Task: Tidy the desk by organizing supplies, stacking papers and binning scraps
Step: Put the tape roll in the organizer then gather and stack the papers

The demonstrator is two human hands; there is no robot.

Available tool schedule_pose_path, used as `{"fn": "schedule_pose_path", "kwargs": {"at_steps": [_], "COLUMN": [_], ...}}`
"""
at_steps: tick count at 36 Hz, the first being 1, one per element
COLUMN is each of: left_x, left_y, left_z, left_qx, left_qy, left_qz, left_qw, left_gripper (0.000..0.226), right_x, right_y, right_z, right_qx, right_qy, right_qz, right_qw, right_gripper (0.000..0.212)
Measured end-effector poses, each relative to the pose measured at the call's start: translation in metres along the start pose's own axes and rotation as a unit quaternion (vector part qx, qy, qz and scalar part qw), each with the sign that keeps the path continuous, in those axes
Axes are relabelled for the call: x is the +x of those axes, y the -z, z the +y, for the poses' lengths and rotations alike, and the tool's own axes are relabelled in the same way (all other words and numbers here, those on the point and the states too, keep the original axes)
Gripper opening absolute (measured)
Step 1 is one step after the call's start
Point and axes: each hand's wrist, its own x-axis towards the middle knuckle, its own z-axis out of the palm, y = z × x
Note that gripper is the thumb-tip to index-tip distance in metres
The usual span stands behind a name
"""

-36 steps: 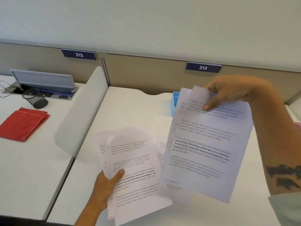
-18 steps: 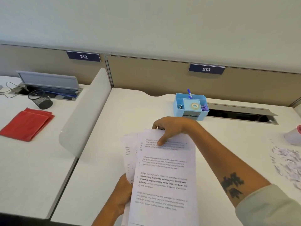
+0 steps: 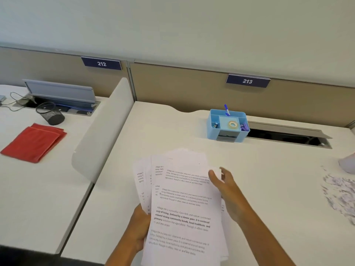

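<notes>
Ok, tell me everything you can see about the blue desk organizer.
The blue desk organizer is a light blue, plastic-looking box with several compartments, standing upright at the back of the white desk below the 213 sign. A blue pen stands in its rear slot, a tape roll lies in the middle, and small clips fill the side sections. Neither hand touches it.

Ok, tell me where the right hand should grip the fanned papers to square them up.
Grip the papers at their right long edge, coming in from the right. The left hand already pinches the lower left side, and the sheets fan out toward the upper left, so pressing from the free right edge would likely push them into line. The right hand hovers open there.
</notes>
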Motion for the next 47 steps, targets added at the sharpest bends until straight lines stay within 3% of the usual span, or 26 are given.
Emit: {"fn": "schedule_pose_path", "kwargs": {"at_steps": [5, 10, 14, 18, 22, 25, 28, 32, 37, 41, 45, 47], "left_x": [-0.002, -0.007, -0.008, -0.007, -0.005, -0.003, -0.002, 0.003, 0.007, 0.007, 0.005, 0.004], "left_y": [-0.003, -0.004, -0.003, -0.006, -0.011, -0.013, -0.008, 0.007, 0.02, 0.032, 0.046, 0.054], "left_z": [0.002, 0.005, 0.004, 0.004, 0.005, 0.007, 0.005, -0.006, -0.016, -0.019, -0.018, -0.018], "left_qx": [0.012, 0.031, 0.063, 0.055, -0.009, -0.086, -0.114, -0.06, 0.013, 0.012, -0.015, -0.027], "left_qy": [-0.004, 0.006, 0.015, 0.04, 0.085, 0.101, 0.092, 0.074, 0.03, -0.004, -0.02, -0.025], "left_qz": [0.001, -0.01, -0.025, -0.02, -0.004, -0.019, -0.031, -0.032, 0.004, 0.05, 0.075, 0.088], "left_qw": [1.0, 0.999, 0.998, 0.998, 0.996, 0.991, 0.989, 0.995, 0.999, 0.999, 0.997, 0.995], "left_gripper": [0.048, 0.062, 0.053, 0.041, 0.071, 0.081, 0.073, 0.049, 0.056, 0.053, 0.052, 0.052], "right_x": [-0.021, -0.043, -0.05, -0.043, -0.033, -0.03, -0.025, -0.018, -0.001, 0.035, 0.078, 0.093], "right_y": [-0.003, -0.006, -0.011, -0.01, -0.013, -0.02, -0.027, -0.039, -0.041, -0.019, 0.02, 0.038], "right_z": [0.023, 0.037, 0.038, 0.033, 0.033, 0.034, 0.036, 0.039, 0.039, 0.045, 0.066, 0.072], "right_qx": [0.135, 0.083, 0.045, 0.013, 0.003, -0.002, -0.008, -0.022, -0.039, -0.177, -0.44, -0.495], "right_qy": [-0.03, -0.019, 0.007, 0.005, 0.004, 0.003, 0.005, 0.011, 0.021, 0.055, 0.071, 0.053], "right_qz": [-0.026, -0.02, -0.002, -0.017, -0.034, -0.043, -0.046, -0.059, -0.081, 0.006, 0.072, 0.065], "right_qw": [0.99, 0.996, 0.999, 1.0, 0.999, 0.999, 0.999, 0.998, 0.996, 0.983, 0.893, 0.865], "right_gripper": [0.062, 0.054, 0.042, 0.043, 0.052, 0.06, 0.069, 0.061, 0.047, 0.048, 0.088, 0.109]}}
